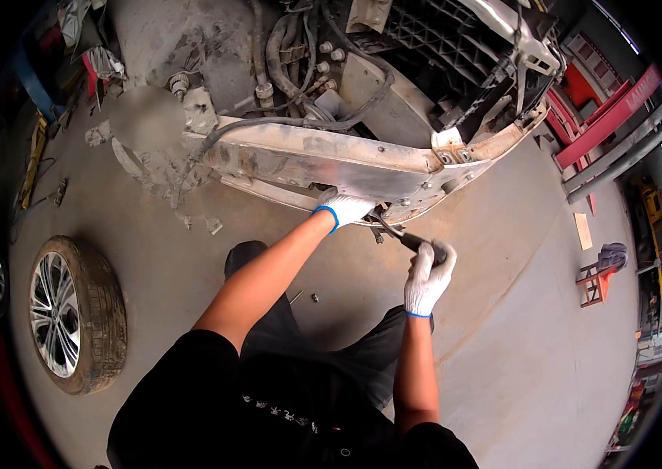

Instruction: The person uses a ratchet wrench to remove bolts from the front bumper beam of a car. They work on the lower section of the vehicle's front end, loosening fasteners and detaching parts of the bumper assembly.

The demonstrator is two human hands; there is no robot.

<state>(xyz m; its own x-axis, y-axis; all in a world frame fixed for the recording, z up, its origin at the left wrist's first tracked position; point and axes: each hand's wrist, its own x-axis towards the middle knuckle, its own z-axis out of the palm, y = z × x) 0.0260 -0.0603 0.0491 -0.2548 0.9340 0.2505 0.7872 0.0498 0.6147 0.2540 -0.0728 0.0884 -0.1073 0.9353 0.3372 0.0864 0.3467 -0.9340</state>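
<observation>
My left hand (346,208), in a white knit glove with a blue cuff, is pressed against the lower edge of the stripped car's pale metal front frame (323,160). Its fingertips are hidden by the frame, so their grip does not show. To its right, my gloved right hand (429,280) is closed around the thick black handle of a hand tool (409,241). From that handle a thin dark shaft slants up and left to the frame's underside, close to my left fingers. Where its tip sits is hidden.
A wheel with a dusty tyre (100,320) stands on the floor at left. Between my legs lie a small metal socket-like piece (315,298) and a thin rod (296,297). Hoses (284,59) run above the frame. A small stool (595,285) and red lift parts (612,117) are at right.
</observation>
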